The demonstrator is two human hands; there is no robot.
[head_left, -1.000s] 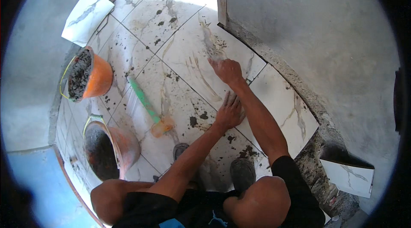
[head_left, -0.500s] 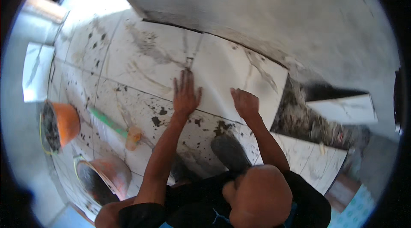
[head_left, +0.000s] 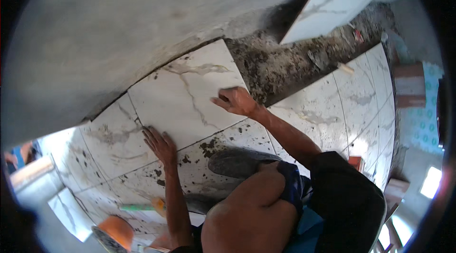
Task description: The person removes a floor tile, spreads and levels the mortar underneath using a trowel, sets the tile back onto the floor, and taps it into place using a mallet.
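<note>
A white floor tile with grey-brown veins lies beside the wall. My left hand rests flat at its left end, fingers spread over the joint with the neighbouring tile. Over the right part of the same tile is my right hand, its fingers curled in and nothing visible in them. Just past that tile's right edge begins a strip of rough grey-brown bedding. I cannot tell whether the right knuckles touch the tile.
A veined tile leans against the wall over the bedding. Left of me are an orange bucket, a green stick-like tool and a loose tile. My shoe stands on mortar-spotted tiles. Another person shows at far left.
The view has swung to the right, so more of the bedding and the leaning tile shows. My left hand stays near the joint; my right hand is now near the tile's right edge, still curled.
</note>
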